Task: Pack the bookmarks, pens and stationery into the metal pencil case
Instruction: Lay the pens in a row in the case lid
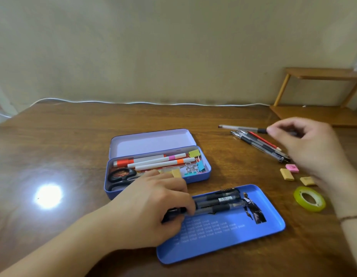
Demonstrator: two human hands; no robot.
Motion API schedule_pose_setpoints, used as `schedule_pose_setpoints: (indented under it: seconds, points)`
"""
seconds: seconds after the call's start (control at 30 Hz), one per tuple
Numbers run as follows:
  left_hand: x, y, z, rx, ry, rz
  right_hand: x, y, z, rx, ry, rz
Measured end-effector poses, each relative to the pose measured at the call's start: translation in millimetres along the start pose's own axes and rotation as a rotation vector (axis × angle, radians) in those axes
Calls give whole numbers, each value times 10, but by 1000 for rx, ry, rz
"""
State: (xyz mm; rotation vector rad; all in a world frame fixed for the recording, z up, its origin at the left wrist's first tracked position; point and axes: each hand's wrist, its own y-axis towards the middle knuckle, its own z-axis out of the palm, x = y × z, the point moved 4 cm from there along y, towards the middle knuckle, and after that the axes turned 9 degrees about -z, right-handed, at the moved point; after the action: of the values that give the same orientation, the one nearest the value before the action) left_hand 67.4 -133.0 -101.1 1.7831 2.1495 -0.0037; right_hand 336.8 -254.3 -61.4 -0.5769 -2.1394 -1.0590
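1. Head view: our left hand (153, 208) rests on a shallow blue metal tray (229, 234) near the front of the wooden surface (63, 148), its fingers (185, 204) closed over the ends of three dark gel pens (217, 200) lying side by side in it.
2. Just behind sits the open lilac metal pencil case (206, 174), already holding white markers (153, 161), black scissors (121, 177), binder clips (193, 167) and paper bookmarks.
3. Our right hand (309, 148), blurred, pinches a white pen (241, 128) by its dark grip above the loose pens (259, 144).
4. Small erasers (287, 174) and a yellow-green tape roll (309, 199) lie nearby.
5. We judge the pens light, stiff and smooth, apt to roll; holding them mid-barrel as a bundle seems safest. The thin tin looks rigid but slides easily.
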Motion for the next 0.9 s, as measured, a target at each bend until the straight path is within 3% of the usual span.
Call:
schedule_pose_setpoints:
  seconds: [0.1, 0.17, 0.23, 0.33, 0.43, 0.5, 0.53, 0.67, 0.83, 0.9]
  points:
    - [-1, 11, 0, -18, 14, 7, 147, -11, -63, -15, 786, 162]
    - [-9, 23, 7, -34, 8, 4, 229, -5, -48, 18, 1046, 190]
    - [-16, 31, 12, -42, -4, -3, 327, -62, 55, 107, 1130, 202]
    - [-12, 33, 19, -42, -20, -18, 483, -250, 246, 407, 916, 197]
    - [-2, 39, 25, -48, -14, -21, 564, -415, 366, 718, 252, 3]
    - [1, 41, 27, -41, -26, -26, 595, -445, 422, 717, -170, -236]
    - [3, 39, 26, -36, -34, -30, 637, -464, 444, 708, -256, -304]
    - [26, 30, -41, -83, -75, -58, 725, -524, 443, 720, -268, -321]
    - [261, -2, -279, -452, -192, -292, 894, -710, 587, 866, -217, -407]
    - [287, -5, -290, -486, -182, -328, 963, -852, 725, 910, -225, -505]
